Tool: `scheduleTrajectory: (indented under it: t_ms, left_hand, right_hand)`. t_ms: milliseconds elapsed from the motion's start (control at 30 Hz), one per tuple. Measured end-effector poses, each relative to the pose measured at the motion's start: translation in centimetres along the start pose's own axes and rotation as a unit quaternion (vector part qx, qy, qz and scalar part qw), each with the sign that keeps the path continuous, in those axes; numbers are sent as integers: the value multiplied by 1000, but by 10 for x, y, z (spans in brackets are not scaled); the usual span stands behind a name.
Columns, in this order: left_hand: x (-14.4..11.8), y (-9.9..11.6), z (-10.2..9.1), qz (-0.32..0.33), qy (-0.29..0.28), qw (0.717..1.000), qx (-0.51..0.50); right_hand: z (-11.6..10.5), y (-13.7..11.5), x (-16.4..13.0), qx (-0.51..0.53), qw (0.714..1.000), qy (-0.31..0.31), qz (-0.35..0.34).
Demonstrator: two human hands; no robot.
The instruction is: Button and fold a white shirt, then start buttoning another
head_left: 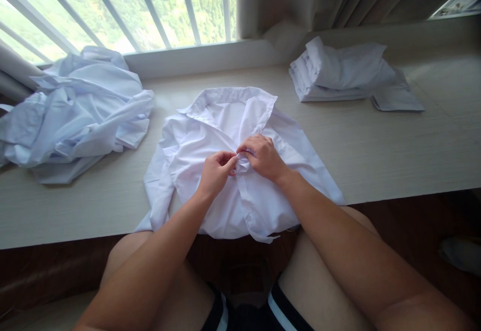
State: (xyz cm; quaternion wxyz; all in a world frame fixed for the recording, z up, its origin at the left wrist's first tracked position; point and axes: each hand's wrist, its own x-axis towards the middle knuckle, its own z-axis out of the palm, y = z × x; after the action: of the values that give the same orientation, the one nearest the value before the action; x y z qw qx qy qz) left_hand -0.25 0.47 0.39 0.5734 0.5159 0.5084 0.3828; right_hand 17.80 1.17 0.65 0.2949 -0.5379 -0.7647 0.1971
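Observation:
A white collared shirt [205, 143] lies front up on the pale ledge, its collar toward the window and its hem hanging a little over the near edge. My left hand [218, 171] pinches the shirt's front placket near the middle of the chest. Close against it, my right hand [262, 155] grips the same placket from the other side, fingers bent over the cloth. The fingertips of both hands meet there. Any button between them is too small to make out. Below the hands the placket runs down to the hem.
A loose heap of white shirts [78, 115] lies on the ledge [394, 150] at the left. Folded white shirts [338, 73] are stacked at the back right. Behind are a barred window [158, 10] and a grey curtain [278, 5]. My legs are under the near edge.

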Motion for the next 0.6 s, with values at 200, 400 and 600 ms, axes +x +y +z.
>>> scheduleTrajectory:
  t_ms: [200, 400, 600]
  left_hand:
    - [-2, 2, 3, 15, -6, 1000, 21]
    - [-3, 1, 5, 19, 1, 999, 39]
    - [-2, 1, 6, 32, 10, 997, 64]
  right_hand:
    - [1, 1, 1, 0, 1000, -1, 2]
    - [2, 1, 0, 4, 1000, 7, 2]
    - [2, 2, 0, -2, 1000, 6, -4]
